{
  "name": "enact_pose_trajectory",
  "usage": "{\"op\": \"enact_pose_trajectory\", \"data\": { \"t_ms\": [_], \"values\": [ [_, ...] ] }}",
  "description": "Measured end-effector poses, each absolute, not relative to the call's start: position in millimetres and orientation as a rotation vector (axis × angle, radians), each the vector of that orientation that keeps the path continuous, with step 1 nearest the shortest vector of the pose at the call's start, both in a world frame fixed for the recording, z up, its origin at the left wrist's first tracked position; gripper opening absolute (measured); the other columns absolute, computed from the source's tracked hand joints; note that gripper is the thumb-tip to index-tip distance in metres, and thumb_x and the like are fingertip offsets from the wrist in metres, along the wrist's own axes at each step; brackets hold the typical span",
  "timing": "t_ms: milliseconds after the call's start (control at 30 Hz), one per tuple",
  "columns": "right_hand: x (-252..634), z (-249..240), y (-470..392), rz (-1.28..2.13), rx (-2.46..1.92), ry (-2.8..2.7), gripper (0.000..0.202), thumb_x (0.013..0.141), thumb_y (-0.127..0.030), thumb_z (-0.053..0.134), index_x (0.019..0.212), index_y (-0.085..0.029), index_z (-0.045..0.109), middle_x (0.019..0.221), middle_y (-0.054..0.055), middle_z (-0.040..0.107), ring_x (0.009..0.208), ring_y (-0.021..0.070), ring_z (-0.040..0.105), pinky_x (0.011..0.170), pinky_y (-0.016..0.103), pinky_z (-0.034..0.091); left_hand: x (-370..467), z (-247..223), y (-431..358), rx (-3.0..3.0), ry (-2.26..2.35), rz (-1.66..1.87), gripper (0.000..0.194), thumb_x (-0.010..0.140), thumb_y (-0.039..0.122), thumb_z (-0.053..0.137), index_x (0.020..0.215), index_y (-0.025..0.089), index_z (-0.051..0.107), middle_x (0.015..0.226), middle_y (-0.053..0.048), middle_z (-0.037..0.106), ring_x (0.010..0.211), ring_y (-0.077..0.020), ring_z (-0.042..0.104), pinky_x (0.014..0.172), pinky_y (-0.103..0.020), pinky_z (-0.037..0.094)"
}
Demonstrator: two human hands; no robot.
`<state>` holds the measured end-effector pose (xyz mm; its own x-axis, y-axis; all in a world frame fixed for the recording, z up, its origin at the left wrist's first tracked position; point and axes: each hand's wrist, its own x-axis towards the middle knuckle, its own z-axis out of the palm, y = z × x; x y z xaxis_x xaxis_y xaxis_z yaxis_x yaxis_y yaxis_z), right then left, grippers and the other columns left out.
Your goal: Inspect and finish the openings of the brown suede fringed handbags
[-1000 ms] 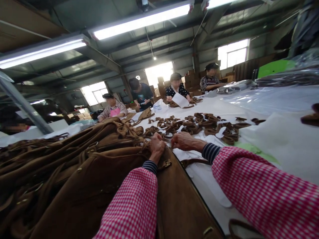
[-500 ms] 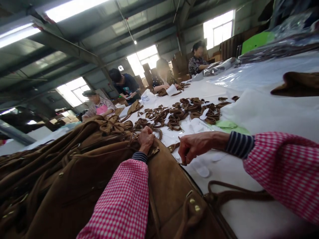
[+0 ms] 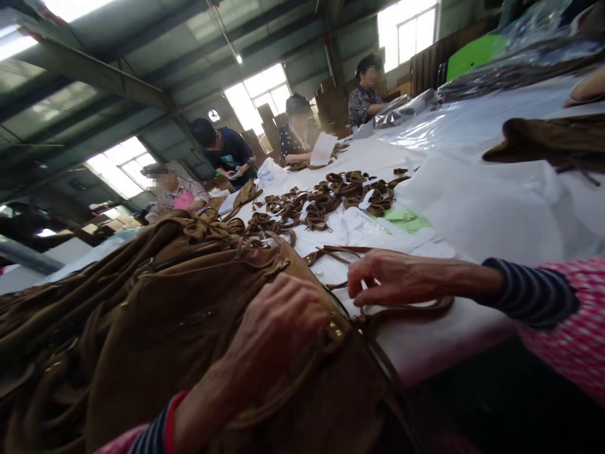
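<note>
A brown bag point(image 3: 174, 328), suede-like in look, lies on its side in front of me, on the left. Over its upper face is my left hand point(image 3: 283, 321), back upward and blurred, near the brass-studded tab point(image 3: 336, 329) of a handle; its fingertips are hidden. Beyond the zipped edge point(image 3: 340, 306), my right hand point(image 3: 392, 277) is bent with thumb and fingers drawn together. What they hold, if anything, I cannot make out. A brown handle loop point(image 3: 425, 312) lies just under that hand, and thin brown straps point(image 3: 335, 250) stretch out behind its fingers.
Coiled brown straps with white tags point(image 3: 331, 195) are heaped on the white-covered table point(image 3: 454, 214). A green scrap point(image 3: 407, 221) lies beside them. At right are another brown piece point(image 3: 543, 142) and plastic-wrapped goods point(image 3: 510, 69). Several people work across the table.
My left hand has come back toward me from the bag's far corner to the handle tab. My right hand has left the zipped edge, shifting slightly right to the handle loop. The view has tilted down.
</note>
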<state>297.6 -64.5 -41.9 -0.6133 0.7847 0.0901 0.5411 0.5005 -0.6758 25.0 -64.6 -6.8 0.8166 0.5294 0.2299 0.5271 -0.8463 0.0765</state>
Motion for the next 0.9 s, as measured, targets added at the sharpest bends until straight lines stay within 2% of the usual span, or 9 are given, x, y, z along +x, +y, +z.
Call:
{"op": "enact_pose_trajectory", "data": {
  "t_ms": [67, 133, 200, 300, 400, 567, 667, 733, 900],
  "values": [
    [293.4, -47.6, -92.1, 0.862, -1.183, -2.386, 0.012, 0.086, -0.029, 0.07, 0.094, -0.021, 0.075, 0.087, 0.0, 0.068, 0.078, 0.0171, 0.06, 0.069, 0.027, 0.039, 22.6, -16.3, -112.7, 3.033, 0.815, 0.275, 0.028, 0.098, 0.043, 0.063, 0.121, 0.026, 0.065, 0.125, -0.004, 0.069, 0.114, -0.0225, 0.061, 0.101, -0.036, 0.051],
    [287.2, -57.0, -110.8, 0.727, -1.267, -2.391, 0.015, 0.083, -0.026, 0.072, 0.097, -0.021, 0.071, 0.095, 0.002, 0.064, 0.082, 0.0177, 0.059, 0.071, 0.028, 0.039, 17.8, -31.9, -142.7, 3.109, 0.833, 0.257, 0.044, 0.095, 0.046, 0.066, 0.134, 0.028, 0.06, 0.143, -0.007, 0.06, 0.129, -0.029, 0.054, 0.105, -0.043, 0.051],
    [281.9, -65.7, -117.6, 0.645, -1.287, -2.354, 0.008, 0.085, -0.023, 0.069, 0.093, -0.021, 0.069, 0.095, 0.001, 0.061, 0.082, 0.0169, 0.058, 0.073, 0.028, 0.039, 13.6, -44.4, -155.4, 3.146, 0.875, 0.266, 0.051, 0.094, 0.044, 0.067, 0.142, 0.031, 0.055, 0.153, -0.008, 0.051, 0.136, -0.0325, 0.048, 0.108, -0.048, 0.05],
    [278.8, -69.6, -112.4, 0.672, -1.219, -2.272, 0.005, 0.088, -0.022, 0.066, 0.084, -0.021, 0.068, 0.091, 0.0, 0.061, 0.083, 0.0159, 0.059, 0.075, 0.027, 0.04, 15.2, -45.2, -156.1, 3.163, 0.903, 0.206, 0.061, 0.092, 0.046, 0.069, 0.148, 0.033, 0.049, 0.156, -0.009, 0.048, 0.14, -0.0352, 0.044, 0.11, -0.055, 0.048],
    [278.4, -63.8, -105.7, 0.708, -1.171, -2.272, 0.006, 0.09, -0.022, 0.062, 0.087, -0.019, 0.067, 0.085, 0.001, 0.065, 0.081, 0.0166, 0.061, 0.072, 0.027, 0.039, 24.8, -33.5, -152.1, 3.19, 0.812, 0.106, 0.067, 0.089, 0.056, 0.07, 0.149, 0.034, 0.048, 0.158, -0.008, 0.046, 0.143, -0.0395, 0.04, 0.109, -0.059, 0.047],
    [272.8, -62.1, -102.2, 0.413, -1.113, -2.543, 0.019, 0.094, -0.008, 0.047, 0.09, -0.017, 0.062, 0.08, 0.004, 0.068, 0.069, 0.0168, 0.059, 0.061, 0.03, 0.032, 26.4, -49.9, -145.3, 3.246, 0.627, 0.173, 0.049, 0.095, 0.062, 0.056, 0.138, 0.039, 0.059, 0.151, 0.002, 0.055, 0.141, -0.036, 0.045, 0.104, -0.048, 0.052],
    [267.9, -70.3, -86.4, 0.194, -1.025, -2.69, 0.023, 0.093, -0.001, 0.043, 0.094, -0.016, 0.061, 0.09, 0.008, 0.068, 0.074, 0.0182, 0.06, 0.063, 0.031, 0.034, 17.4, -82.6, -142.3, 3.387, 0.584, 0.385, 0.039, 0.098, 0.049, 0.06, 0.135, 0.041, 0.06, 0.148, 0.004, 0.058, 0.138, -0.0333, 0.049, 0.105, -0.045, 0.05],
    [263.5, -76.4, -68.2, 0.086, -1.009, -2.706, 0.024, 0.092, 0.0, 0.042, 0.097, -0.014, 0.061, 0.095, 0.011, 0.068, 0.078, 0.0192, 0.059, 0.065, 0.032, 0.036, 11.9, -102.0, -142.6, 3.454, 0.574, 0.494, 0.041, 0.099, 0.041, 0.06, 0.139, 0.044, 0.057, 0.149, 0.006, 0.057, 0.137, -0.0323, 0.052, 0.104, -0.043, 0.052],
    [249.5, -87.9, -32.3, 0.193, -1.242, -2.576, 0.016, 0.095, -0.009, 0.048, 0.097, -0.013, 0.064, 0.091, 0.011, 0.071, 0.077, 0.0205, 0.063, 0.065, 0.032, 0.036, 3.2, -118.8, -151.8, 3.434, 0.66, 0.543, 0.043, 0.103, 0.034, 0.051, 0.145, 0.033, 0.053, 0.138, -0.002, 0.067, 0.129, -0.0217, 0.061, 0.093, -0.03, 0.06]
  ]
}}
